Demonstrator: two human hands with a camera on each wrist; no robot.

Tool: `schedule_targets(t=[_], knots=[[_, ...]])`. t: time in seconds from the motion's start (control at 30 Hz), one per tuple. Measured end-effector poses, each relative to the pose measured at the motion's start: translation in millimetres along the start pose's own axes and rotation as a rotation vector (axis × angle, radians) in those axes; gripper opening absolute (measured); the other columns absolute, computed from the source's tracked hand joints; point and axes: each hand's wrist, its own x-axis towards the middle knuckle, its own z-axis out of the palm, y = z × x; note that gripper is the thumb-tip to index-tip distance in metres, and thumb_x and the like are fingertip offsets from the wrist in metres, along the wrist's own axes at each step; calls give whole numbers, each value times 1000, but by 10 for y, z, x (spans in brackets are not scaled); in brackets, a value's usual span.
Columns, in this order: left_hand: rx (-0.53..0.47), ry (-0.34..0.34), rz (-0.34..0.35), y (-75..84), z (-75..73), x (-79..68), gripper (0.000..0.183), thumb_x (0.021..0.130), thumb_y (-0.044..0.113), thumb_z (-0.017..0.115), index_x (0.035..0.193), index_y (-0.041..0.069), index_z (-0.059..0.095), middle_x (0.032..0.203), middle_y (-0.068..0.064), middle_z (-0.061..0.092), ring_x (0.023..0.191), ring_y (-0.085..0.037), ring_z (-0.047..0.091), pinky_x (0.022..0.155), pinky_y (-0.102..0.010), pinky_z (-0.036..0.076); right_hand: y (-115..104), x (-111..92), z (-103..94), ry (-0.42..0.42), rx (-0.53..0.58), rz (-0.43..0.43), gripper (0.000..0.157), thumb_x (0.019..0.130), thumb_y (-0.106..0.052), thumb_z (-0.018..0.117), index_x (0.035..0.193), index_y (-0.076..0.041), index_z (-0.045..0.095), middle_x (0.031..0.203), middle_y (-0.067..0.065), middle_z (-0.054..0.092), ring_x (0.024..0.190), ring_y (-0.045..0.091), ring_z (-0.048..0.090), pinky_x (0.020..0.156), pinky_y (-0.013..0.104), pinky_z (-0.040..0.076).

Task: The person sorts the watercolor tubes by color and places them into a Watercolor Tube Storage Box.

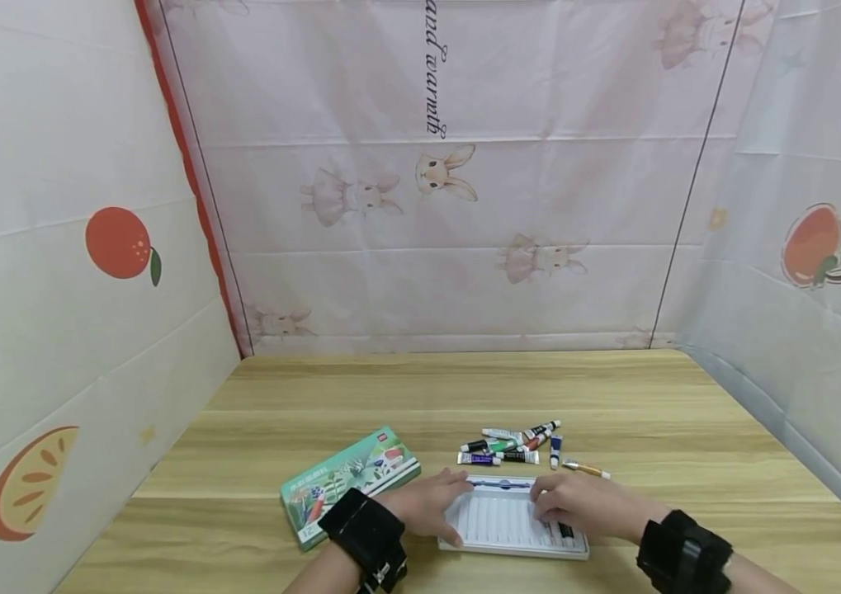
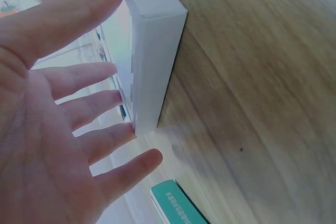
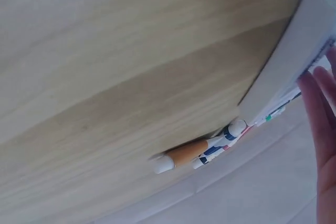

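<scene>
A shallow white tray (image 1: 498, 520) with narrow slots lies in front of me, and a dark slim item, perhaps a brush, runs along its far side. My left hand (image 1: 427, 505) steadies the tray's left end, its thumb at the near corner and fingers spread along the side. In the left wrist view those fingers (image 2: 89, 106) are nearly straight against the tray wall. Over the right slots my right hand (image 1: 585, 502) bends its fingers down. A black-labelled paint tube (image 1: 566, 531) lies in the tray beneath it. Whether the hidden fingertips grip a tube, I cannot tell.
Several paint tubes (image 1: 512, 445) lie in a loose pile beyond the tray. A blue tube (image 1: 555, 452) and an ochre tube (image 1: 585, 469) sit to the right of it. The green printed box (image 1: 349, 483) lies at an angle left of the tray.
</scene>
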Motion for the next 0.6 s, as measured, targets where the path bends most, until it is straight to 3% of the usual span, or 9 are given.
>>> schedule_targets(t=[0.17,0.37,0.6], knots=[[3,0,-3,-8,7,-1,73,78,31,73,141,13,43,157,-9,34,145,-31,26,119,-43,30,8,0,38,-11,-67,-13,25,86,-8,61,106,-18,74,108,3,75,99,17,66,82,31,60],[14,14,14,4,18,-1,74,77,32,73,141,13,43,156,-9,35,144,-31,28,119,-43,30,22,-45,61,-6,-67,-8,26,85,-6,62,103,-18,76,107,4,72,98,16,64,83,34,59],[12,26,18,-18,29,-18,73,77,32,73,141,13,44,156,-10,35,144,-32,27,119,-44,30,38,-69,99,41,-58,-75,22,84,-11,65,103,-14,75,104,5,70,89,11,60,74,26,58]])
